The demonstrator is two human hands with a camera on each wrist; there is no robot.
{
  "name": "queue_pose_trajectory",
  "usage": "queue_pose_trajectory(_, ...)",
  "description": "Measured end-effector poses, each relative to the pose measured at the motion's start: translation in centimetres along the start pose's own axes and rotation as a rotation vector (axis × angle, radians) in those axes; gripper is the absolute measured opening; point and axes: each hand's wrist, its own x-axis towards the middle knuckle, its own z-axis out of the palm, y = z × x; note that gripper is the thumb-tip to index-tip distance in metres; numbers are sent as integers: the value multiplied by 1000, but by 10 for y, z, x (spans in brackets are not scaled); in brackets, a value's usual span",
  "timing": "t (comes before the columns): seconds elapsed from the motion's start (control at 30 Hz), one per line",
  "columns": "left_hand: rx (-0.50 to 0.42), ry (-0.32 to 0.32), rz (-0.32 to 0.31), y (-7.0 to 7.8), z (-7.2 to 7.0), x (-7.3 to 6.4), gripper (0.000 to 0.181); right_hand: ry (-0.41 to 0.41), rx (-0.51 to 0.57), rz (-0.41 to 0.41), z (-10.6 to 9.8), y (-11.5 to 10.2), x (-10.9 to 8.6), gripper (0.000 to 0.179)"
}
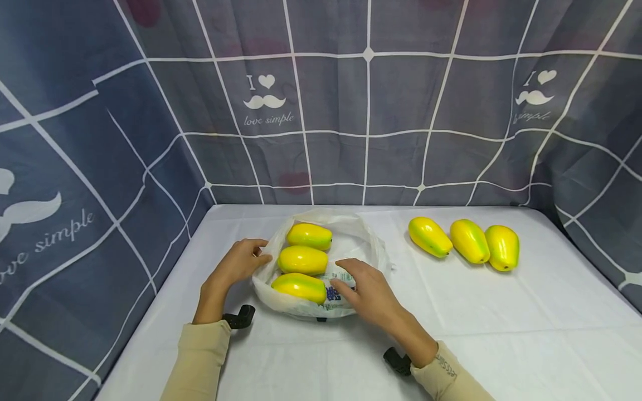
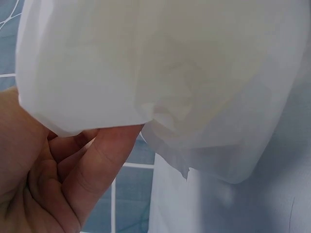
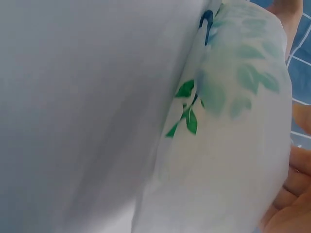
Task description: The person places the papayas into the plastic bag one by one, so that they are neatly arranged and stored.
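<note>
A white translucent plastic bag [image 1: 376, 250] sits wide-mouthed on the table. Inside, three yellow-green papaya-like fruits [image 1: 302, 260] lie in a column along its left side. At the bag's left rim my left hand [image 1: 239, 260] holds the plastic with bent fingers; in the left wrist view, the bag film [image 2: 97, 73] hides the fingertips. My right hand [image 1: 368, 289] hovers over the bag's right front part, thumb and fingers apart, with nothing between them. Green leaf prints [image 3: 192, 121] show on the bag's outside in the right wrist view.
Three more of the same fruits [image 1: 471, 240] lie close together on the white-covered table [image 1: 476, 356], at the back right. A dark gridded curtain [image 1: 331, 100] borders the table at the back and sides. Black wrist devices [image 1: 239, 317] are near both sleeves.
</note>
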Motion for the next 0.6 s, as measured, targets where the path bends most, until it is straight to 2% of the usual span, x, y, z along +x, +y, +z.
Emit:
queue_pose_trajectory(0.2, -3, 1, 4, -1, -2, 0, 34, 0, -2, 27, -9, 6, -4, 44)
queue_pose_trajectory(0.6, 2, -8, -13, -1, -2, -1, 35, 57, -12, 35, -28, 26, -8, 45)
